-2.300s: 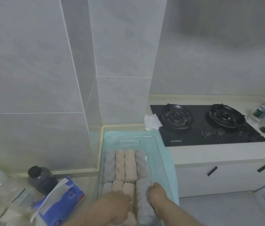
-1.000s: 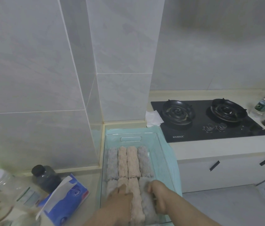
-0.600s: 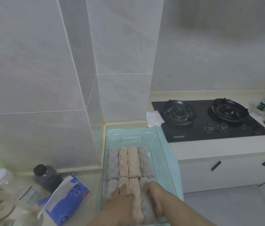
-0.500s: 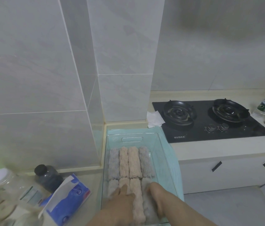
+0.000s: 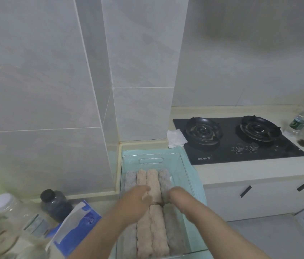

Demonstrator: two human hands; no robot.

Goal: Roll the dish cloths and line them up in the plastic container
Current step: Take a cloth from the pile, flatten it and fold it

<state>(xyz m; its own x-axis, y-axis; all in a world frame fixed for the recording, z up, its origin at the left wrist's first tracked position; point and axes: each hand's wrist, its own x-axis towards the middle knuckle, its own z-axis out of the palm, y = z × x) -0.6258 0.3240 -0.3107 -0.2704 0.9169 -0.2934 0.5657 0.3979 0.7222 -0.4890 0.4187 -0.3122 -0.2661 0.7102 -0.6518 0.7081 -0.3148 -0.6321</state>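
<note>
Pressing on the join between 2 rows, the left hand [image 5: 138,200] lies with fairly straight fingers over the near ends of the far row [image 5: 150,179], holding nothing. The right hand [image 5: 178,198] sits just beside it on the right-hand grey roll, fingers turned down out of sight, so I cannot tell whether it grips or only pushes. The rolled dish cloths [image 5: 158,217] all lie in the plastic container [image 5: 185,174], 4 in the far row and 4 in the near row [image 5: 155,232], which is partly under the forearms. Every long axis runs away from the person, parallel to the container's long walls, so any straightening push probably goes along that line. The container sits on a teal mat [image 5: 197,176] on a pale countertop [image 5: 241,171] in a tiled corner. A black gas hob [image 5: 231,146] is to the right, and a blue packet [image 5: 78,221] and a dark bottle [image 5: 56,202] are to the left.
</note>
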